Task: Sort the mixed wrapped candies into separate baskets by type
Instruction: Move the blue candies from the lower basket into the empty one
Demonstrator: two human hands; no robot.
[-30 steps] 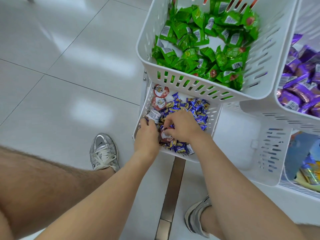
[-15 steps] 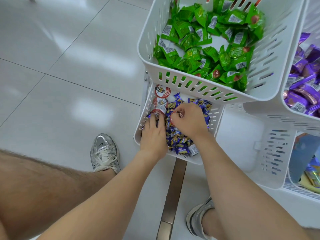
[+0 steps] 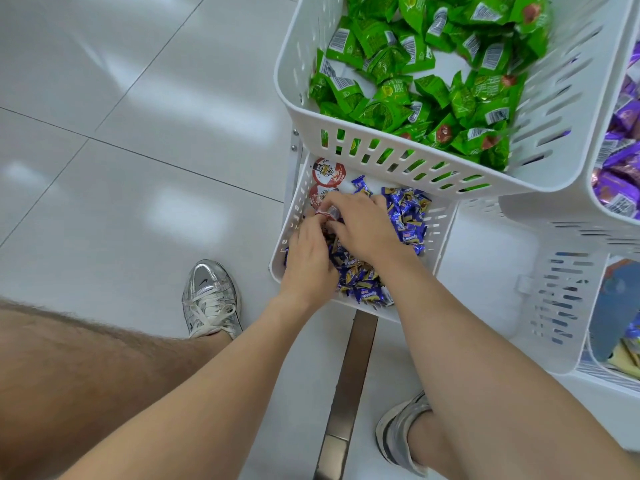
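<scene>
Nearest are two silver shoes, the left shoe and the right shoe, planted on the pale tiled floor on either side of one metal strip set into it. Two bare forearms reach forward from there into the lower basket, a white slotted one.

The left hand lies over the near left part of the pile with its fingers curled. Their tips reach a small red-and-white candy, but it is not clear whether they grip it. The right hand lies over the middle of the pile and pinches that same candy between bent fingertips, just above the heap.

Under and around both hands lie the blue candies, a loose heap too dense to count. In the basket's far left corner sit two more round candies with red-and-white tops, side by side and touching.

Above and beyond hangs the upper basket, holding several dozen green candies. To its right a third basket holds purple candies, cut off by the frame edge. Below that, a fourth basket shows blue and yellow packets, only partly seen. That makes four baskets in view.
</scene>
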